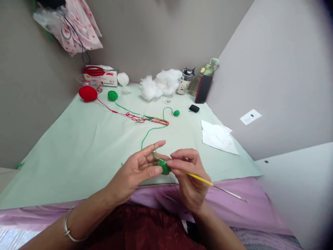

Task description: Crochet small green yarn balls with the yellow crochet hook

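My left hand (142,165) pinches a small green crochet piece (163,167) between thumb and fingers, its index finger stretched out. Green yarn (153,158) loops over that finger and trails up the table. In my right hand (191,173) is a crochet hook (199,178) with a yellow handle, gripped like a pen. One metal end of the hook meets the top of the green piece; the other points down to the right. Past the hands lie orange-handled thread snips (160,121) with yarn strands around them, and a small green ball (176,113).
A red yarn ball (88,93), a green yarn ball (112,96) and white stuffing (161,83) sit toward the back. A pen cup (183,84), a bottle and a phone (204,89) stand at the back right. White paper (220,137) lies near the right wall.
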A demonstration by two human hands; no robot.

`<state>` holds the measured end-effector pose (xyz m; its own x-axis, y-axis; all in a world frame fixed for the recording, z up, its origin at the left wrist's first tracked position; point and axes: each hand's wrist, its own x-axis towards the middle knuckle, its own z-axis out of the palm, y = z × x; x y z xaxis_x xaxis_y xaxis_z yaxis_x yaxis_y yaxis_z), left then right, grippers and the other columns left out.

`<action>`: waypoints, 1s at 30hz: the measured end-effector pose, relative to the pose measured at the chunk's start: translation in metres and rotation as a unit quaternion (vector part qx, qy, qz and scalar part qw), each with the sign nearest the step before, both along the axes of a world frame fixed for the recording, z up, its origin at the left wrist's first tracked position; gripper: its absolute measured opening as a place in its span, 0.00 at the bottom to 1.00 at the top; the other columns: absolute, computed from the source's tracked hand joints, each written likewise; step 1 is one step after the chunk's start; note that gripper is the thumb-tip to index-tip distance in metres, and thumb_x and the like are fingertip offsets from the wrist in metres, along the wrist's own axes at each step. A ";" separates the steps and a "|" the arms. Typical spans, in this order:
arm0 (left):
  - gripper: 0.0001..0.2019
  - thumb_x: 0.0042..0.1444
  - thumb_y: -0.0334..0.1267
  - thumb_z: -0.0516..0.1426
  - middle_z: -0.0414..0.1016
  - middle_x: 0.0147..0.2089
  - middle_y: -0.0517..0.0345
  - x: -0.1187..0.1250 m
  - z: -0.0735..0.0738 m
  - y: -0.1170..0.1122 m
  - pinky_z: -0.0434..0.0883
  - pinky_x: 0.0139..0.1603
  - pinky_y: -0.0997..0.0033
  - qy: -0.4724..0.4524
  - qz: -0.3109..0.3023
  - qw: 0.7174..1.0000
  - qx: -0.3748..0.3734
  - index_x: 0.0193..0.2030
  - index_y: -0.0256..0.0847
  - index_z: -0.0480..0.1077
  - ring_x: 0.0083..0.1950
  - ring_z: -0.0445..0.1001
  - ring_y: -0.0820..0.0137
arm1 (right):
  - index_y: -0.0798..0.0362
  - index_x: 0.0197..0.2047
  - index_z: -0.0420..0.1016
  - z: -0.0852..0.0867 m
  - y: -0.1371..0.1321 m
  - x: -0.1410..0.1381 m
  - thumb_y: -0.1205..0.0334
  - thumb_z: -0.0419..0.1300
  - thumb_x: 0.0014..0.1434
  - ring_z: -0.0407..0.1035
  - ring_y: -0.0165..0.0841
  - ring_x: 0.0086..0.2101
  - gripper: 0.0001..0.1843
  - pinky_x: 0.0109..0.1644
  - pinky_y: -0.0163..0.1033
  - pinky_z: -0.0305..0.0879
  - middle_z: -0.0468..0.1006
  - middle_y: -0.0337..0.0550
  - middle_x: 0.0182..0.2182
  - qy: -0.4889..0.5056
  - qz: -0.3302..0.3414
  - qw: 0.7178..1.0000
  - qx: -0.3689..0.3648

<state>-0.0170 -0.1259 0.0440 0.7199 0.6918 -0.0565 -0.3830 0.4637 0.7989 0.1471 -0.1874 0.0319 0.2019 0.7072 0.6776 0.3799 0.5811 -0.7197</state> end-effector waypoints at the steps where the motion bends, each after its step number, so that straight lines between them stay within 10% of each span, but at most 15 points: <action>1: 0.31 0.61 0.35 0.68 0.83 0.53 0.52 0.000 0.001 0.001 0.73 0.59 0.64 0.001 -0.001 1.000 0.002 0.70 0.47 0.68 0.52 0.81 0.65 | 0.39 0.48 0.85 0.001 0.000 0.001 0.65 0.61 0.70 0.77 0.33 0.38 0.13 0.35 0.39 0.80 0.77 0.43 0.42 0.012 0.011 1.000 -0.008; 15: 0.29 0.65 0.36 0.64 0.82 0.52 0.57 -0.011 -0.008 -0.010 0.72 0.58 0.67 0.030 -0.020 0.998 0.059 0.72 0.55 0.67 0.53 0.79 0.67 | 0.43 0.48 0.84 0.001 -0.003 -0.003 0.67 0.59 0.70 0.75 0.35 0.37 0.13 0.37 0.42 0.75 0.80 0.43 0.36 -0.023 0.019 0.999 0.025; 30: 0.29 0.54 0.34 0.72 0.81 0.43 0.60 -0.011 -0.006 -0.001 0.72 0.53 0.73 0.037 -0.022 0.999 -0.017 0.62 0.54 0.77 0.47 0.79 0.71 | 0.43 0.43 0.86 -0.017 0.011 0.005 0.59 0.64 0.68 0.74 0.34 0.36 0.07 0.35 0.40 0.72 0.82 0.41 0.36 0.218 0.180 0.953 -0.106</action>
<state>-0.0279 -0.1267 0.0383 0.7420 0.6570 -0.1331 -0.3028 0.5056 0.8079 0.1520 -0.1766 0.0152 0.1501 0.8954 0.4193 -0.1799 0.4418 -0.8789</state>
